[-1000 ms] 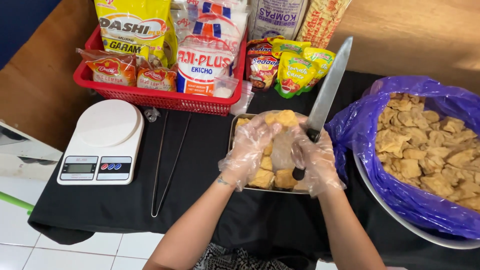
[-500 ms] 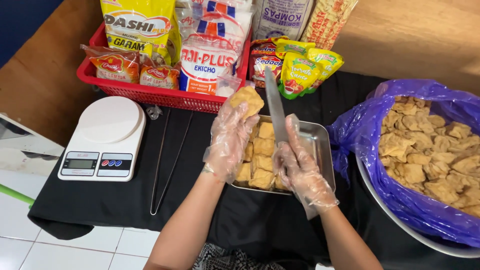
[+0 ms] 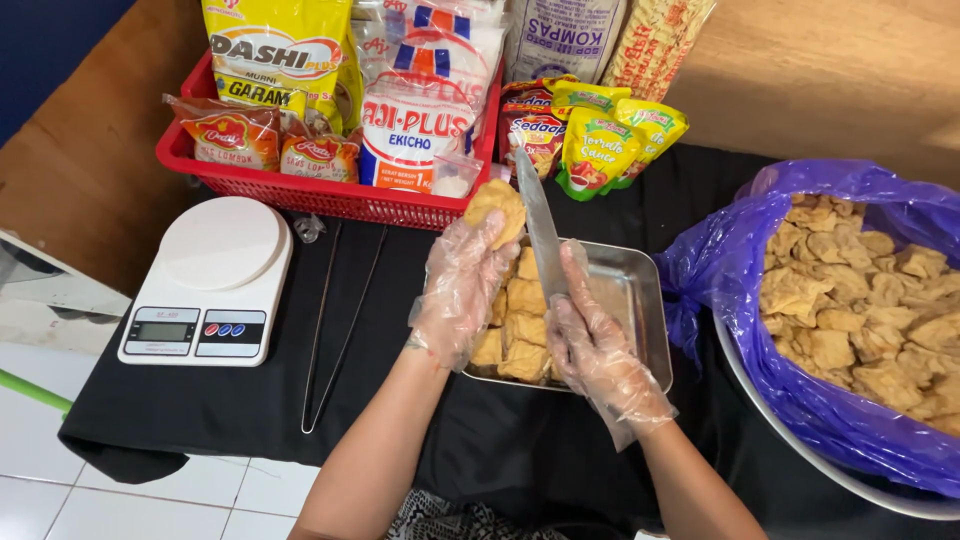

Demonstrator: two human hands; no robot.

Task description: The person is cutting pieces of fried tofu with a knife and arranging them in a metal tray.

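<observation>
1. Changed against the frame of a second ago: knife point(image 3: 541, 232) swung from a lean to the upper right to near upright. Left hand point(image 3: 460, 287) lifted off the tray with one fried piece point(image 3: 497, 207). Little shift over the last half second.
2. Left hand: in a clear plastic glove, fingers closed round the lower half of the fried piece. Piece held above the far left corner of the tray, just left of the blade. Contact between blade and piece not determinable.
3. Right hand point(image 3: 602, 352): gloved likewise, clamped on the knife handle, which is hidden inside the grip. Blade pointing away from the body, tip up near the sauce pouches point(image 3: 603, 148).
4. Below the hands: steel tray point(image 3: 648, 300), left half filled with more fried pieces, right half bare.
5. Further out:
   - right, purple bag point(image 3: 720, 265) in a large bowl point(image 3: 770, 415), full of fried pieces
   - left, metal tongs point(image 3: 335, 320) and white kitchen scale point(image 3: 212, 280)
   - far side, red basket point(image 3: 300, 195) of seasoning packets
   - underneath all, a black cloth point(image 3: 200, 415)
6. Judgement: cutting stage, piece picked and presented, no cut yet visible. Called for by a cut: edge set square to the piece, glove fingertips kept off the blade's path, piece kept over the tray.
</observation>
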